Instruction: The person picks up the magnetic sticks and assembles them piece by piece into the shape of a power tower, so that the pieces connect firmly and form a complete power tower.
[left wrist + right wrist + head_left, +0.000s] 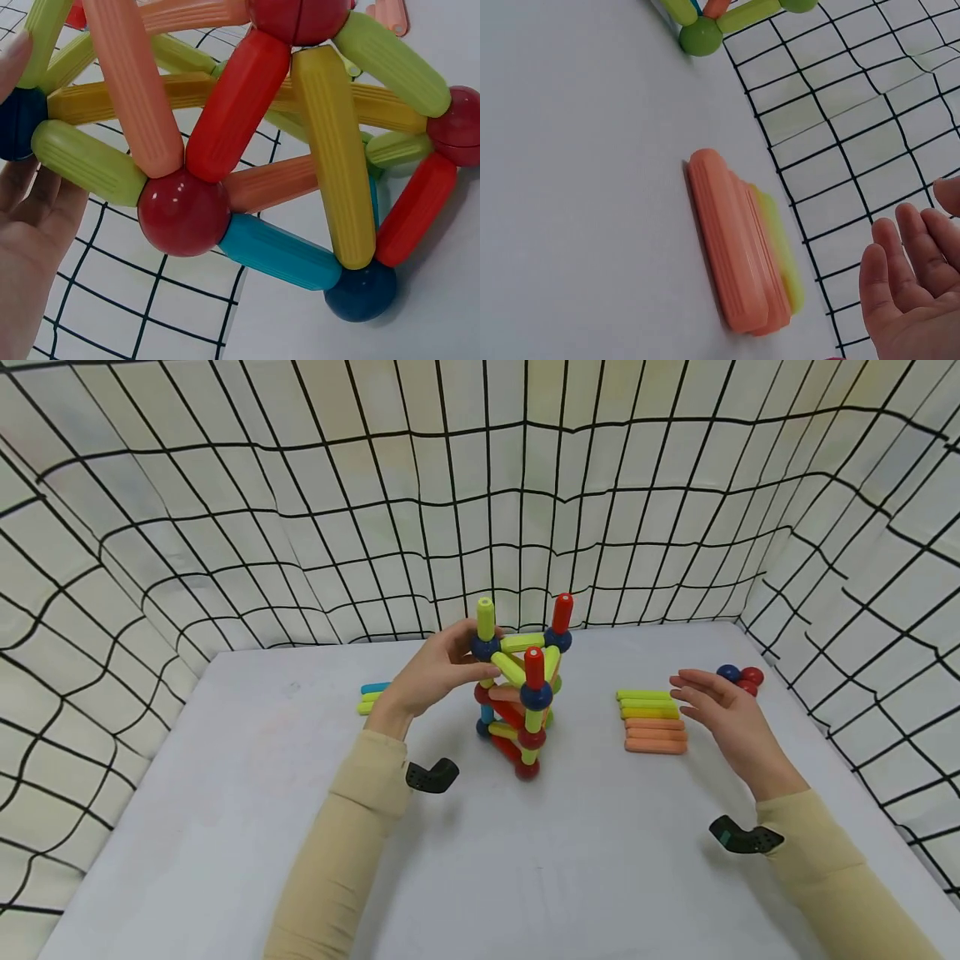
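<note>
A tower of magnetic building sticks and balls (532, 720) stands upright on the table, with triangular levels. Three short sticks point up from its top: a yellow-green stick (486, 617) and two red ones. My left hand (442, 670) holds the tower at a dark blue ball (21, 124) in its upper left corner, thumb in front and fingers behind. Red balls (184, 211) and a lower blue ball (361, 291) show close up in the left wrist view. My right hand (723, 722) hovers with fingers extended and nothing in it, beside a row of loose sticks (652, 723).
The loose row holds yellow-green, yellow and orange sticks (731, 247). Loose blue and red balls (751, 676) lie beyond the right hand. More blue and yellow-green sticks (369, 697) lie partly behind the left wrist. Black netting (525, 493) over white walls borders the table (570, 877).
</note>
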Motion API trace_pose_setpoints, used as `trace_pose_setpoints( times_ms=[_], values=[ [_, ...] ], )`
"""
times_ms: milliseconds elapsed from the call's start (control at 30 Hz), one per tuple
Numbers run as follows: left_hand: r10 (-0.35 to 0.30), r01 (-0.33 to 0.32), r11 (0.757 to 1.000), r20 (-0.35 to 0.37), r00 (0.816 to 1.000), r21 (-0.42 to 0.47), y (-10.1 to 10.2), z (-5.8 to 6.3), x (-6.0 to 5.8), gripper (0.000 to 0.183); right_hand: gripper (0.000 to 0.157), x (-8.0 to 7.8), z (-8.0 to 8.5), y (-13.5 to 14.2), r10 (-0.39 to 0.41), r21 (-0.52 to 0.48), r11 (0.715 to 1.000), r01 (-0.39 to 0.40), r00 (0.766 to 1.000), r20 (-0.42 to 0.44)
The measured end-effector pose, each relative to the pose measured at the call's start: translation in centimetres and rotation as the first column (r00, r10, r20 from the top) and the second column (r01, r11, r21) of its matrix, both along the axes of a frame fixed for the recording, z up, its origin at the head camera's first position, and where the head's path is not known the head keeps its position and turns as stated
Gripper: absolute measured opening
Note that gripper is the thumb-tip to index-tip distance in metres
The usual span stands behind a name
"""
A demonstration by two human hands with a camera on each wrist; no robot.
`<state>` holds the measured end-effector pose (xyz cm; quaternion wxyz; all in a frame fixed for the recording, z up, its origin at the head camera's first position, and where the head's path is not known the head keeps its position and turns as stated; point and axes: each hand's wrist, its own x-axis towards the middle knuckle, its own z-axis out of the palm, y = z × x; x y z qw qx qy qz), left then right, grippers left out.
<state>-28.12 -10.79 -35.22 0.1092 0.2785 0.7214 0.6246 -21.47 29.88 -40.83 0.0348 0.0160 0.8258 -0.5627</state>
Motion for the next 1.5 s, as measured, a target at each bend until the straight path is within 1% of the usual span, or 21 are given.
trace_pose_setpoints(
  times_ms=[67, 133, 200, 267, 400, 500, 567, 633, 800, 900, 967, 1067, 1133, 1167, 1200, 1267, 1300, 1333, 1367, 1433, 1500],
  values=[
    [0.029, -0.029, 1.0, -0.036, 0.999, -0.01, 0.0, -0.1, 0.4, 0.05, 0.065, 0.2, -0.2, 0.6, -0.017, -0.031, 0.999, 0.017, 1.0, 0.0],
    [0.066, -0.067, 0.998, -0.065, 0.996, -0.015, 0.2, -0.1, 0.8, 0.05, 0.064, 0.3, -0.4, 1.2, -0.034, -0.087, 0.996, 0.033, 0.999, -0.01],
    [0.115, -0.117, 0.993, -0.087, 0.99, -0.022, 0.3, -0.2, 1.2, 0.05, 0.062, 0.5, -0.5, 1.6, -0.051, -0.139, 0.989, 0.048, 0.999, -0.018],
    [0.166, -0.169, 0.985, -0.099, 0.981, -0.024, 0.6, -0.3, 1.6, 0.05, 0.061, 0.5, -0.6, 2.1, -0.073, -0.205, 0.977, 0.067, 0.997, -0.023],
    [0.272, -0.279, 0.959, -0.135, 0.953, -0.037, 1.3, -0.3, 2.2, 0.049, 0.06, 0.5, -0.9, 3.3, -0.137, -0.354, 0.927, 0.124, 0.99, -0.013],
    [0.338, -0.353, 0.934, -0.18, 0.924, -0.058, 2.1, -0.2, 2.8, 0.048, 0.059, 0.3, -1.1, 4.2, -0.195, -0.441, 0.88, 0.175, 0.981, -0.002],
    [0.369, -0.388, 0.92, -0.206, 0.906, -0.06, 2.7, -0.1, 3.1, 0.048, 0.056, 0.1, -1.3, 4.7, -0.241, -0.462, 0.859, 0.219, 0.971, 0.012],
    [0.396, -0.419, 0.906, -0.232, 0.888, -0.056, 3.4, -0.1, 3.5, 0.047, 0.054, -0.3, -1.4, 5.2, -0.282, -0.498, 0.828, 0.257, 0.959, 0.025],
    [0.452, -0.481, 0.876, -0.296, 0.841, -0.028, 5.0, -0.3, 4.3, 0.048, 0.051, -1.2, -1.5, 6.1, -0.367, -0.509, 0.782, 0.359, 0.926, 0.089],
    [0.481, -0.51, 0.86, -0.323, 0.815, -0.006, 5.7, -0.4, 4.6, 0.047, 0.052, -1.7, -1.8, 6.4, -0.402, -0.483, 0.775, 0.408, 0.908, 0.122],
    [0.502, -0.53, 0.848, -0.336, 0.797, 0.009, 6.1, -0.5, 4.7, 0.046, 0.053, -2.0, -2.0, 6.6, -0.409, -0.478, 0.772, 0.418, 0.903, 0.129],
    [0.536, -0.559, 0.829, -0.329, 0.778, 0.029, 6.6, -0.5, 4.9, 0.045, 0.053, -2.4, -2.4, 6.9, -0.414, -0.472, 0.773, 0.425, 0.9, 0.133],
    [0.558, -0.579, 0.814, -0.321, 0.765, 0.034, 6.9, -0.5, 5.0, 0.045, 0.051, -2.7, -2.7, 7.0, -0.416, -0.433, 0.792, 0.431, 0.899, 0.136],
    [0.569, -0.589, 0.807, -0.314, 0.76, 0.035, 7.0, -0.5, 5.1, 0.045, 0.051, -2.9, -2.9, 7.1, -0.416, -0.402, 0.806, 0.435, 0.899, 0.138],
    [0.578, -0.596, 0.802, -0.307, 0.756, 0.039, 7.1, -0.5, 5.1, 0.045, 0.05, -3.2, -3.1, 7.1, -0.416, -0.354, 0.826, 0.438, 0.898, 0.139],
    [0.592, -0.611, 0.791, -0.304, 0.746, 0.042, 7.3, -0.4, 5.2, 0.045, 0.051, -3.6, -3.4, 7.1, -0.416, -0.199, 0.88, 0.43, 0.902, 0.113],
    [0.598, -0.617, 0.786, -0.303, 0.742, 0.041, 7.4, -0.4, 5.3, 0.045, 0.052, -3.8, -3.5, 7.1, -0.414, -0.113, 0.899, 0.423, 0.905, 0.094],
    [0.603, -0.621, 0.783, -0.299, 0.74, 0.041, 7.5, -0.4, 5.4, 0.044, 0.053, -4.1, -3.6, 7.0, -0.414, -0.036, 0.908, 0.418, 0.907, 0.075],
    [0.605, -0.623, 0.781, -0.296, 0.739, 0.041, 7.5, -0.4, 5.4, 0.044, 0.054, -4.2, -3.6, 7.0, -0.416, 0.037, 0.909, 0.414, 0.908, 0.055],
    [0.604, -0.623, 0.782, -0.29, 0.742, 0.036, 7.7, -0.4, 5.4, 0.043, 0.055, -4.4, -3.7, 7.0, -0.436, 0.162, 0.889, 0.428, 0.9, 0.017],
    [0.602, -0.62, 0.784, -0.285, 0.746, 0.033, 7.7, -0.3, 5.4, 0.043, 0.056, -4.4, -3.6, 7.1, -0.459, 0.217, 0.868, 0.447, 0.889, 0.005]
  ],
)
